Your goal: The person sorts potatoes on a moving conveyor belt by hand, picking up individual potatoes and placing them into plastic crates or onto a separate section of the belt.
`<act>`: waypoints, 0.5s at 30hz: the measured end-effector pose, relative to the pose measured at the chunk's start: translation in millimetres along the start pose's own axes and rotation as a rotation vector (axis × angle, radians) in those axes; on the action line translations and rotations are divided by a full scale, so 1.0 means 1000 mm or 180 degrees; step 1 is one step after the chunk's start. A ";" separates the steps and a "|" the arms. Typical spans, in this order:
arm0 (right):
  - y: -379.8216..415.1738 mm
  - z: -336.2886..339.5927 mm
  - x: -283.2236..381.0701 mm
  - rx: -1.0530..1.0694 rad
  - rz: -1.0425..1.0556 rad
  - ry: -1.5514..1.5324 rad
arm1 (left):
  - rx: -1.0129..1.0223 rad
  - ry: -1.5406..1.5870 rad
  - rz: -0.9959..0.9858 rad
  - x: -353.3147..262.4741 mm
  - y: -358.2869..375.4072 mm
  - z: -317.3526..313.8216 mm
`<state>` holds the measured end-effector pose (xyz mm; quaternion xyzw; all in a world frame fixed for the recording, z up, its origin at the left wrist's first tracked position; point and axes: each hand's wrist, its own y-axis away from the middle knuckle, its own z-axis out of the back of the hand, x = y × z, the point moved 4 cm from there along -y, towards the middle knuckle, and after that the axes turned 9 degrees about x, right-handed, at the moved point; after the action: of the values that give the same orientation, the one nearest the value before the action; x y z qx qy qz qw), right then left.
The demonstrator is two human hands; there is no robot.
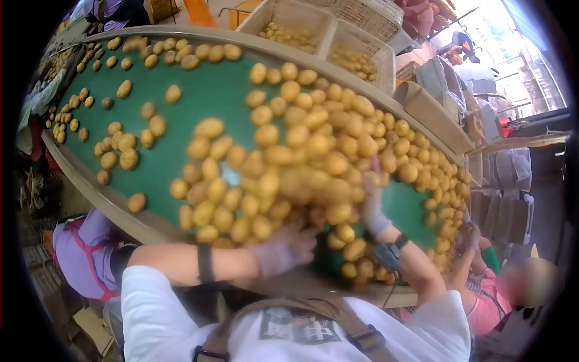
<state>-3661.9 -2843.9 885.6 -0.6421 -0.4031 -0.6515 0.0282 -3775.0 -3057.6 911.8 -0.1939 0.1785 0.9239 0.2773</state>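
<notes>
A broad heap of yellow potatoes [278,154] covers the middle of a green conveyor belt [211,90]. My left hand [286,248], in a pale glove, is at the heap's near edge, beside the lowest potatoes; its fingers are smeared by motion. Against the right side of the heap stands my gloved right hand [375,208], fingers stretched away from me and partly blurred among the potatoes. A dark band circles each forearm, and a small grey device [388,256] is strapped at the right wrist. Some potatoes between the hands are blurred too.
White plastic crates [329,42] holding potatoes stand beyond the belt's far rail [386,96]. A person in pink [488,301] works close on my right, hands at the belt. Another person in purple [87,253] is at my left. Loose potatoes lie scattered on the left belt.
</notes>
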 end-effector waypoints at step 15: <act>-0.017 -0.613 0.057 0.4407 0.0789 0.0283 | -0.0240 -0.0837 0.5693 0.305 0.636 0.095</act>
<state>-4179.9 -3149.0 1017.5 -0.4905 -0.6474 -0.2629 0.5208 -4404.8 -3378.3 995.3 0.1154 0.1991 0.8145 -0.5326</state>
